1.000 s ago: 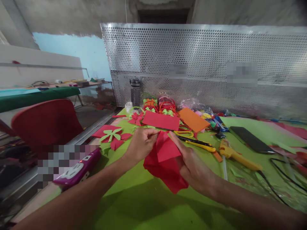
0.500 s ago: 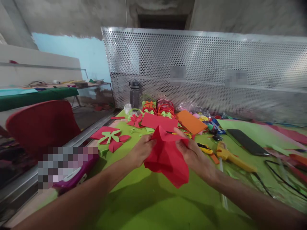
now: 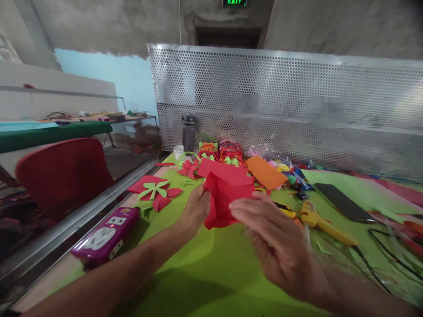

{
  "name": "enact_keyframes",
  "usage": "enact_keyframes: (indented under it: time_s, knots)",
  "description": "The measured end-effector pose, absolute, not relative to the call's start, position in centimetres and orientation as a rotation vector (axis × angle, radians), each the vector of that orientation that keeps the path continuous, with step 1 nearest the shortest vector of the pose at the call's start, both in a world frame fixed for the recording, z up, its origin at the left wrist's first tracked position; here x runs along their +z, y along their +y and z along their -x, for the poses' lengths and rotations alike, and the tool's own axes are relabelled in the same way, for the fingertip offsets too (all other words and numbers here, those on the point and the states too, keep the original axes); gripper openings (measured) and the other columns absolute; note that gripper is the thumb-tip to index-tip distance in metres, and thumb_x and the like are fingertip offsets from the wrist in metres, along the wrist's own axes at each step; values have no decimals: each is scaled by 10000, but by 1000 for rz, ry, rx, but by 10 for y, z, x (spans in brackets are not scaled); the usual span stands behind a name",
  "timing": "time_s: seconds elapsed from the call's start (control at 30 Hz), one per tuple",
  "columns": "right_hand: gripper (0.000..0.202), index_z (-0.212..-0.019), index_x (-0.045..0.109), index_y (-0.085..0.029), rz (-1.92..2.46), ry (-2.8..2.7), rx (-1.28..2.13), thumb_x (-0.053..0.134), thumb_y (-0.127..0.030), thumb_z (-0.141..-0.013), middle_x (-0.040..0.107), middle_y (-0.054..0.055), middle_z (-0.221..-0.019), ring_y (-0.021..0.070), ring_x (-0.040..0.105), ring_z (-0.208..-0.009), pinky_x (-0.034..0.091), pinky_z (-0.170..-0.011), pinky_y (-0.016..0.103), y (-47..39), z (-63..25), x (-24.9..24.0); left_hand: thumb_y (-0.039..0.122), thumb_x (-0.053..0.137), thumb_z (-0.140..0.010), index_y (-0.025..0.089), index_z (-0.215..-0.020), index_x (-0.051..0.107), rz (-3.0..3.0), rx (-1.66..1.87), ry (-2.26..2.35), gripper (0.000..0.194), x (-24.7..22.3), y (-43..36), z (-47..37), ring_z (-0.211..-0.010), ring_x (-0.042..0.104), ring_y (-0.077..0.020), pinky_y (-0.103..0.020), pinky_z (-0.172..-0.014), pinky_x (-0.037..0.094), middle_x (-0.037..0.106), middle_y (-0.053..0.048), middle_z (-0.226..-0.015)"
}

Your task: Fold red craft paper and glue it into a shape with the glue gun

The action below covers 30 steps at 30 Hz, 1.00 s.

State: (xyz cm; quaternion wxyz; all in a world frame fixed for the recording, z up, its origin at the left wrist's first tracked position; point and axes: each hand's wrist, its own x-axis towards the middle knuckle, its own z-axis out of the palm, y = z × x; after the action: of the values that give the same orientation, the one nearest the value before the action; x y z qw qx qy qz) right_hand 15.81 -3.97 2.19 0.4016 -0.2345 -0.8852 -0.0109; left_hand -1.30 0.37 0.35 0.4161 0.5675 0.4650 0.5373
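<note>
I'm holding my right hand [image 3: 280, 237] left of the glue gun [image 3: 325, 223], fingers stretching straight, unclamped, at the edge of the red piece [image 3: 226, 198]. My left hand [image 3: 196, 211] is pinching the red piece, farther left of the glue gun. Phone [image 3: 343, 202] is lying behind-right; bottle [image 3: 189, 135] is standing far behind-left.

The red piece [image 3: 220, 200] in my left hand [image 3: 194, 212], mid-frame, looks matt and creased, felt or paper, I cannot tell which; the green sheet [image 3: 211, 273] at bottom centre is smooth with a dull sheen; at lower left the purple power strip [image 3: 105, 234] is glossy plastic, near a bare metal rail [image 3: 99, 205]; the red chair [image 3: 62, 176] at the left looks like smooth plastic; across the upper right runs a perforated panel [image 3: 280, 77] of shiny metal; the wall [image 3: 109, 22] at the top is rough, matt concrete; at the right the yellow glue gun [image 3: 327, 226] is plastic and the dark phone [image 3: 343, 202] smooth.
</note>
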Motion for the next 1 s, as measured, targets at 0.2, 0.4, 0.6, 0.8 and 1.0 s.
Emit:
enact_keyframes:
  time_s: [0.2,0.4,0.6,0.8,1.0]
  knots:
    - [374,-1224,517,-137,912,-2347,334,329,-252,-921,599,141,-1186,227,538,-1122,453,-929,426,-34,-143,8,260,368,-875,165,-978,535,-1654,1488,1285,218,-2,-11,2,-991,557,-200,-355,-903,418,610,-78,-1047]
    - [384,-1183,503,-165,1198,-2189,611,323,-374,-916,654,130,-1014,237,622,-955,498,-843,419,-35,-143,7,254,311,-923,201,-1326,365,-2005,1514,1112,411,-19,-18,0,-1237,424,-176,-343,-1038,336,477,-87,-1335]
    - [389,-1236,424,-174,1062,-2155,342,398,-329,-881,551,147,-1183,261,495,-1129,391,-955,478,-29,-144,-3,195,405,-871,192,-1315,407,-1958,1489,1019,444,-13,-17,2,-1084,552,-188,-327,-939,439,570,-75,-1228]
    - [357,-1213,450,-191,1017,-2189,208,345,-302,-890,609,125,-1041,251,562,-1005,434,-896,459,-26,-144,-10,190,376,-862,172,-1308,403,-2041,1499,1099,447,-11,-18,2,-1107,535,-222,-369,-957,424,563,-108,-1216]
    - [260,-1010,531,-198,956,-2201,152,314,-217,-869,641,86,-825,216,605,-794,495,-728,367,-25,-141,-10,177,363,-853,178,-1407,212,-2261,1422,1078,574,-27,-13,5,-1198,462,-270,-436,-997,375,469,-156,-1321]
